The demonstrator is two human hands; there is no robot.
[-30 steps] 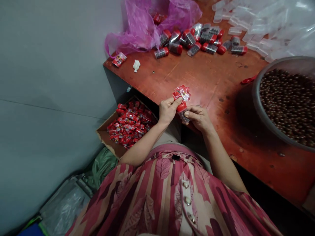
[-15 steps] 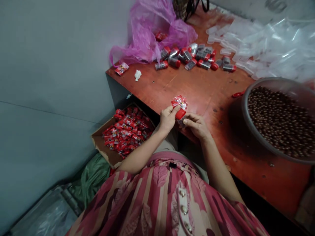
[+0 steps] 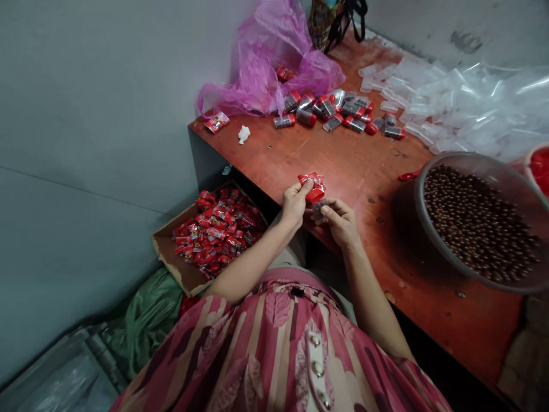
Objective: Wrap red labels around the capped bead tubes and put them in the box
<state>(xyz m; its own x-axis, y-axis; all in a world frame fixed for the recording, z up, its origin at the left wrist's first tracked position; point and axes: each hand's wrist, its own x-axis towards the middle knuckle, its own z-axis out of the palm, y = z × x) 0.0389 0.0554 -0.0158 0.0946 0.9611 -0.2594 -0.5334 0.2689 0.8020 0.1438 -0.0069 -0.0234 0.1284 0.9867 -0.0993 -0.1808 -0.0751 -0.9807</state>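
Note:
My left hand [image 3: 295, 204] pinches a bunch of red and clear wrappers [image 3: 314, 182] above the table's front edge, and its fingers are closed. Just right of it, my right hand [image 3: 342, 222] grips a small clear container [image 3: 319, 210] of dark balls between thumb and fingers. The container's red cap [image 3: 315, 195] points up toward the left hand and touches the wrappers. Several similar red-capped containers [image 3: 332, 122] lie in a pile at the back of the table.
A grey tub of brown balls [image 3: 476, 229] stands on the red table [image 3: 274, 166] at right. Behind it are clear empty tubes [image 3: 454, 103]. A pink bag [image 3: 261, 63] lies at the back left. Below left, a cardboard box [image 3: 167, 243] holds wrapped red-capped containers.
The view has shifted a little, bringing a red-filled container in at the right edge. Both hands keep their hold; the red cap now sits slightly more tilted beneath the wrappers.

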